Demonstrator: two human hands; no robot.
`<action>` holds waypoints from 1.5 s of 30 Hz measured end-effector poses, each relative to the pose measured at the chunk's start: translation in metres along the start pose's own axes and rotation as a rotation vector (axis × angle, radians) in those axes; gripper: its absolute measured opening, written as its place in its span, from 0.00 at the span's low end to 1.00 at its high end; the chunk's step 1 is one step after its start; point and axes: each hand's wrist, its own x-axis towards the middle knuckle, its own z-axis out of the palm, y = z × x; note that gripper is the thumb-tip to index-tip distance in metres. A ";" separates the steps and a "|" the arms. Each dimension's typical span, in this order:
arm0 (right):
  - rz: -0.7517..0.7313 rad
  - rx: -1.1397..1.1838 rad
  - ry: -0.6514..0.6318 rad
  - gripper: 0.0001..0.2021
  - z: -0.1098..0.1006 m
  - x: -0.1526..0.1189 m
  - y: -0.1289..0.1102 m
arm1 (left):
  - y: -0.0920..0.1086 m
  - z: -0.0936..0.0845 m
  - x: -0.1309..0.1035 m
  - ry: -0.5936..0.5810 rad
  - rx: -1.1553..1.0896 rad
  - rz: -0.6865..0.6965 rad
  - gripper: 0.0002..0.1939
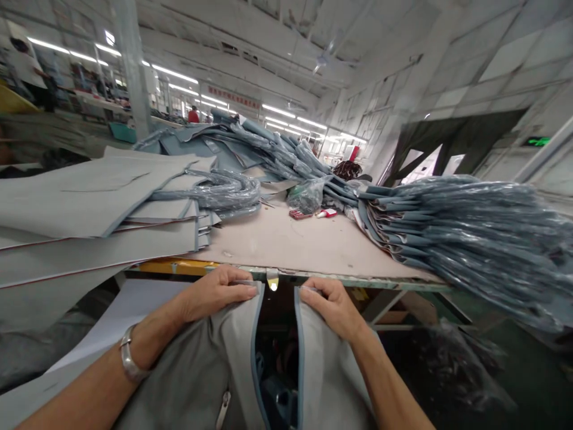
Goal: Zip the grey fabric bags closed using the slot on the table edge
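Note:
A grey fabric piece with blue edging (242, 340) hangs below the table's front edge, its left edge pinched by my left hand (219, 292) between thumb and fingers. My right hand (333, 307) grips the top corner of another blue-edged grey panel (316, 352). The two edges are apart, with a dark gap between them. A zipper pull (224, 403) shows low on the left, on grey cloth. Just beyond the gap, a small yellow and white piece (273, 279) sits at the table edge. My left wrist wears a silver bracelet (131, 355).
The table (286, 242) holds stacked grey panels (89, 191) at left, plastic-wrapped bundles (483, 233) at right and a blue-grey heap (250, 143) behind. A red and white tube (326, 213) lies near a clear bag (308, 194). A person (29, 71) stands far left.

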 end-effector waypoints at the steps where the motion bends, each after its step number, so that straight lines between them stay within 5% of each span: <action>1: 0.010 -0.003 -0.020 0.18 0.005 0.003 0.002 | -0.002 0.001 0.002 -0.010 -0.003 -0.002 0.24; 7: 0.000 0.025 -0.022 0.17 0.025 0.010 0.023 | -0.015 0.006 0.015 -0.047 0.011 -0.027 0.23; 21: 0.040 0.082 -0.204 0.14 0.012 0.035 0.027 | -0.021 -0.007 0.035 -0.144 -0.004 -0.129 0.22; 45: 0.043 0.065 -0.234 0.14 0.016 0.041 0.034 | -0.022 -0.002 0.037 -0.172 -0.033 -0.138 0.20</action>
